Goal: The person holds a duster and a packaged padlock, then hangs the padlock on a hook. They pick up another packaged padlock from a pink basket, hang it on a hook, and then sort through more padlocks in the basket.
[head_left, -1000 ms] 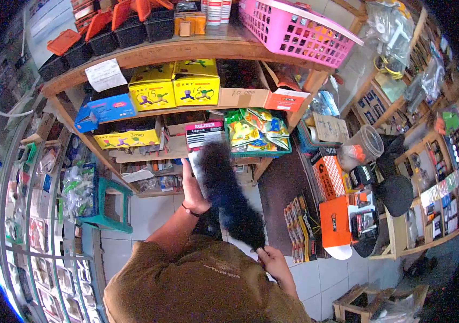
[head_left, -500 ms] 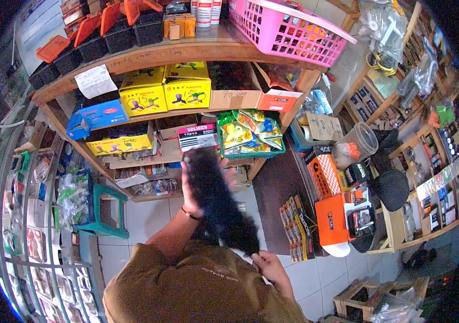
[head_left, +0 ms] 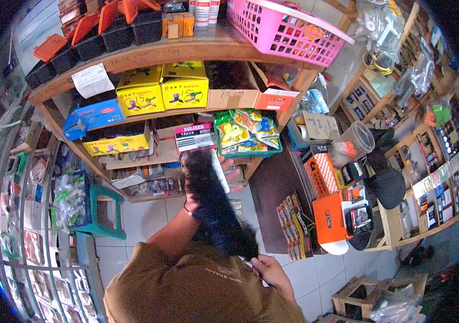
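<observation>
A black fluffy feather duster [head_left: 216, 202] slants across the middle of the head view, in front of my left hand. Its lower end is in my right hand [head_left: 271, 271], whose fingers close on it near my shirt. My left hand [head_left: 233, 175] supports a flat box [head_left: 195, 135] with a pink "SOLIGEN" label and black stripes. Fingers show past the box's white right edge, while the duster's bristles lie over the lower part of the box and hide most of the palm.
Ahead stands a wooden shelf [head_left: 148, 54] with yellow boxes [head_left: 185, 92], a green basket of packets [head_left: 248, 132] and a pink basket [head_left: 288, 32] on top. A green stool [head_left: 105, 210] stands at left. Orange boxes [head_left: 330, 218] sit on the right, and a wooden crate [head_left: 350, 299] is at lower right.
The duster has shifted slightly left over the box, and more of the box's white right side shows. My right hand stays at the duster's lower end. The view has moved slightly.
</observation>
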Demonstrator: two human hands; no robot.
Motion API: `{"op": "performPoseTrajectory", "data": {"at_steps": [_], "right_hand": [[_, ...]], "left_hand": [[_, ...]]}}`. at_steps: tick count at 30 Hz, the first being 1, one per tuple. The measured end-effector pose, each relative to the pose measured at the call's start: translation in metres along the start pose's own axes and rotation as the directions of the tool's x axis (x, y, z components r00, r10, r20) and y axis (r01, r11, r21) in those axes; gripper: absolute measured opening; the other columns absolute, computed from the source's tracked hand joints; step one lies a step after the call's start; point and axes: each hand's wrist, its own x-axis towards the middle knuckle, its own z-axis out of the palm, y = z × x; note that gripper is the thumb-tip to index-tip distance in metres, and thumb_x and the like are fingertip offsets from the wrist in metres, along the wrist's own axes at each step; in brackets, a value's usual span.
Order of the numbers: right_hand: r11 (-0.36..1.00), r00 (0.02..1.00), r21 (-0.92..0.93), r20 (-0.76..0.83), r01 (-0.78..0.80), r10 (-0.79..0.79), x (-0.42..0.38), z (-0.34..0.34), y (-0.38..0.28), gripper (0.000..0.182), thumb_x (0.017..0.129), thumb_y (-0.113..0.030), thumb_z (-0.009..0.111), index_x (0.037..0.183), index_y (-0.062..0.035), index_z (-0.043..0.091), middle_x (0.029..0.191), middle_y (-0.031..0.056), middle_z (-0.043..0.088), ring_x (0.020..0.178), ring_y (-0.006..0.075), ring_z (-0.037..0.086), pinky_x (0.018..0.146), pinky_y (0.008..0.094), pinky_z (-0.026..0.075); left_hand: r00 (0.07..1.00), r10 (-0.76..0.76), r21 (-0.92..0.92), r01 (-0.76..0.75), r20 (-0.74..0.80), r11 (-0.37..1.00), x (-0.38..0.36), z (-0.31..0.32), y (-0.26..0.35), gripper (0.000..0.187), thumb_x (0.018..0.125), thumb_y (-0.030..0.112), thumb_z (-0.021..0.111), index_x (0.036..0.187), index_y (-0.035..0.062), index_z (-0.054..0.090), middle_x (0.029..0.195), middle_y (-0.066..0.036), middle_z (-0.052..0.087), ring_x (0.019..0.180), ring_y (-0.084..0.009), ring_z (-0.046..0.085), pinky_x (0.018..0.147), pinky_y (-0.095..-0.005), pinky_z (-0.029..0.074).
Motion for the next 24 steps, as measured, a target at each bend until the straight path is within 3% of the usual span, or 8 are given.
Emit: {"op": "performPoseTrajectory", "data": {"at_steps": [2,7,10,14,16,18,19,24], "right_hand": [[0.99,0.991,0.064,-0.047,-0.125,0.128,-0.001,-0.003,-0.007,0.033,0.09,-0.033,0.049,0.075,-0.0038,0.055,0.056,-0.0007,0.046,0.053,0.0088,0.039,0.05,0.0262,0.034],[0.999,0.999,0.037,0.035,0.01,-0.011,-0.008,-0.007,-0.019,0.03,0.091,-0.027,0.048,0.072,-0.0047,0.056,0.054,-0.0008,0.047,0.046,0.0076,0.041,0.044,0.0234,0.033],[0.982,0.998,0.188,-0.056,0.009,0.002,-0.005,-0.006,-0.009,0.033,0.09,-0.027,0.049,0.065,-0.0048,0.05,0.053,-0.0007,0.046,0.045,0.0084,0.04,0.044,0.0244,0.032],[0.999,0.997,0.045,0.081,-0.021,0.018,-0.003,-0.008,-0.01,0.033,0.09,-0.026,0.049,0.065,-0.0052,0.049,0.052,-0.0006,0.045,0.043,0.0091,0.038,0.043,0.0245,0.031],[0.99,0.995,0.107,0.019,0.096,-0.098,-0.002,-0.005,-0.008,0.031,0.09,-0.03,0.049,0.074,-0.0036,0.053,0.057,-0.0015,0.046,0.055,0.0087,0.042,0.051,0.0256,0.036],[0.995,0.996,0.085,-0.066,-0.053,0.059,0.001,-0.006,-0.006,0.031,0.09,-0.03,0.05,0.079,-0.0017,0.056,0.06,0.0008,0.049,0.06,0.01,0.045,0.056,0.0273,0.039],[0.999,0.997,-0.029,-0.083,-0.015,0.012,0.003,-0.005,-0.003,0.032,0.089,-0.03,0.05,0.079,-0.0008,0.055,0.06,0.0019,0.049,0.061,0.0112,0.046,0.056,0.0287,0.04],[0.988,0.996,-0.133,-0.014,0.081,-0.084,-0.001,-0.005,-0.011,0.031,0.088,-0.03,0.052,0.08,0.0002,0.056,0.063,0.0053,0.054,0.062,0.0133,0.047,0.06,0.0307,0.041]], "left_hand": [[0.935,0.139,0.009,-0.144,-0.325,0.99,0.009,0.017,0.004,0.089,0.072,0.075,0.033,0.13,0.008,0.036,0.13,-0.014,0.04,0.118,-0.0337,0.04,0.095,-0.0593,0.029],[0.995,-0.049,-0.084,0.056,0.084,0.995,0.004,0.012,0.0,0.061,0.086,0.054,0.034,0.129,0.0114,0.036,0.129,-0.014,0.042,0.114,-0.0332,0.043,0.095,-0.0567,0.03],[0.973,0.111,-0.176,-0.148,-0.202,0.973,0.003,0.004,0.005,0.06,0.086,0.053,0.035,0.129,0.0111,0.036,0.128,-0.014,0.043,0.114,-0.0328,0.043,0.096,-0.0581,0.028],[0.995,-0.05,0.019,0.052,-0.084,0.998,0.0,0.022,0.004,0.061,0.086,0.056,0.032,0.125,0.0109,0.042,0.121,-0.009,0.051,0.11,-0.027,0.048,0.097,-0.0483,0.033],[0.992,-0.128,-0.056,0.129,0.016,0.99,0.006,-0.004,0.01,0.06,0.086,0.056,0.033,0.125,0.0111,0.042,0.121,-0.009,0.05,0.111,-0.0269,0.048,0.096,-0.0479,0.034],[0.994,0.095,-0.419,-0.065,0.051,0.906,0.001,0.002,0.01,0.06,0.087,0.055,0.03,0.127,0.0099,0.038,0.127,-0.015,0.044,0.113,-0.0322,0.045,0.096,-0.0537,0.031],[0.988,0.105,-0.13,-0.119,-0.109,0.984,-0.001,0.007,0.008,0.058,0.089,0.052,0.029,0.126,0.01,0.039,0.126,-0.014,0.045,0.113,-0.0323,0.045,0.096,-0.054,0.031],[0.995,-0.078,0.016,0.079,-0.058,0.997,-0.001,0.006,0.012,0.056,0.087,0.052,0.036,0.124,0.0102,0.043,0.12,-0.01,0.051,0.109,-0.0281,0.049,0.095,-0.0486,0.034]]}}
